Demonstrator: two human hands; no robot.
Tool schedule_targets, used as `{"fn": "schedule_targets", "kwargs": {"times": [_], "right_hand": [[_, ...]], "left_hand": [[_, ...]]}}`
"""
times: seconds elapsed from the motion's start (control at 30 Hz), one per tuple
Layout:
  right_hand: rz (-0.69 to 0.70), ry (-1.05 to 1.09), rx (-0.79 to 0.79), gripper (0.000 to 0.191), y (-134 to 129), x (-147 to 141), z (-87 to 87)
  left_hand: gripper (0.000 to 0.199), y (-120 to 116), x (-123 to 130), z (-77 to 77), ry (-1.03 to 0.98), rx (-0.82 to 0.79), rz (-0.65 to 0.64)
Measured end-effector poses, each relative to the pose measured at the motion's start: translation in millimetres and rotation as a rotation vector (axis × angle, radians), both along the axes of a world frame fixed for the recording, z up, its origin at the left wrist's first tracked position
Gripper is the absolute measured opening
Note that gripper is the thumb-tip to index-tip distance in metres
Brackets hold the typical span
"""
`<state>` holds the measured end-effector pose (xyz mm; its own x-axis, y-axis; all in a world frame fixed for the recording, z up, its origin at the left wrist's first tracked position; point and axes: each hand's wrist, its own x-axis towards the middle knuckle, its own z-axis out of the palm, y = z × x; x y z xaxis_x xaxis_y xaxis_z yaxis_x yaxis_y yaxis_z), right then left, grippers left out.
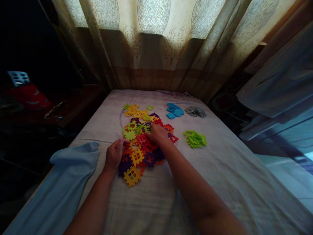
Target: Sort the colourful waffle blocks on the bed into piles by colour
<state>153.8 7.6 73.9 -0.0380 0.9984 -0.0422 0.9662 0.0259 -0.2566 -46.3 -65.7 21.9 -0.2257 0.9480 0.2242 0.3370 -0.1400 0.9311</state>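
A mixed heap of interlocking plastic tiles (146, 148) in red, yellow, purple, orange and green lies on the sheet in front of me. At its left edge is my left hand (114, 154), with its fingertips reaching out to the tiles and nothing visibly held. My right hand (158, 133) reaches over the upper part of the heap. Its fingers close at a light green tile (147, 128), partly hidden by them. Nearest to me, a yellow window tile (132, 176) lies at the heap's lower end.
Separate groups lie beyond and to the right: blue tiles (174, 111), grey tiles (195, 111) and green tiles (195, 139). Yellow tiles (134, 111) lie at the far left. A light blue cloth (73, 169) drapes along the bed's left edge. A curtain (151, 58) hangs behind.
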Motion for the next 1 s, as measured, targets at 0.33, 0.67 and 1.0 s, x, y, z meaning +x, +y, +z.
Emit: {"fn": "schedule_targets", "kwargs": {"times": [0.33, 0.67, 1.0], "right_hand": [[-0.18, -0.011, 0.111, 0.049, -41, 100, 21.0], [-0.384, -0.16, -0.015, 0.045, -70, 182, 19.9], [-0.242, -0.144, 0.099, 0.033, -65, 145, 21.4]], "left_hand": [[0.074, -1, 1, 2.0, -0.019, -0.019, -0.001], [0.07, 0, 1, 2.4, 0.028, 0.02, 0.001], [0.07, -2, 3, 4.8, 0.004, -0.007, -0.008]]}}
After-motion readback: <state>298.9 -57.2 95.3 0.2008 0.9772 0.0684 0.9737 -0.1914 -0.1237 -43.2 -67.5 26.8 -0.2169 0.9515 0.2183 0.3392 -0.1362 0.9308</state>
